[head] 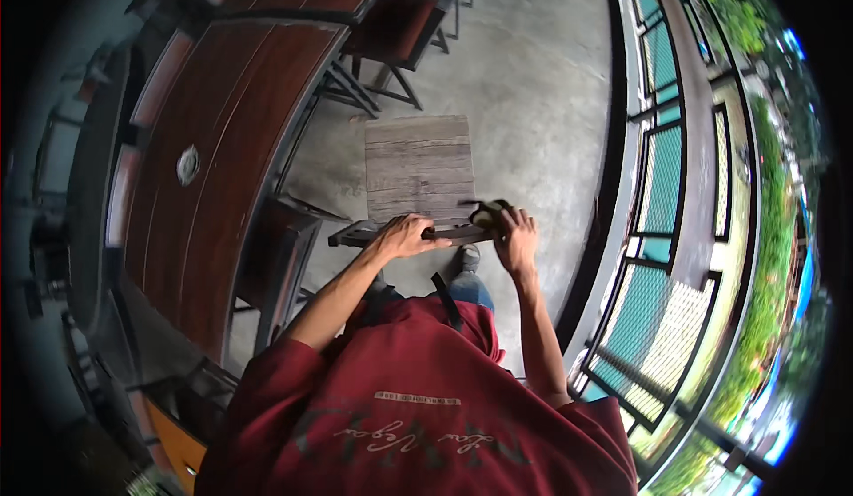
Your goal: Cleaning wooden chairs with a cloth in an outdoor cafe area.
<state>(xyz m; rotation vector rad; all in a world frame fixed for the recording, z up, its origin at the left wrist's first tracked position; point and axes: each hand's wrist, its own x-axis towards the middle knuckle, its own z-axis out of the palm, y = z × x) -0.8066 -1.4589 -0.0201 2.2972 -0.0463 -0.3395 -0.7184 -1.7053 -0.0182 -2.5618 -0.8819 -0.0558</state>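
Observation:
Before me stands a chair with a wood-grain seat (418, 163), its dark back rail (460, 235) nearest my body. My left hand (403, 237) grips this rail near its middle, fingers over the far side and thumb along the near side. At the rail's right end, my right hand (516, 239) holds a crumpled dark-and-pale bundle (490, 215), probably a cloth. Motion blurs the bundle, and its underside is hidden. It appears to touch or sit just above the rail. My shoe (470, 258) shows below the rail.
A long brown wooden table (220, 129) runs along the left, bearing a small round pale object (188, 165). Dark chairs stand beside it, one near (276, 249) and one farther off (393, 26). A metal mesh railing (653, 329) lines the right, beyond the concrete floor (540, 96).

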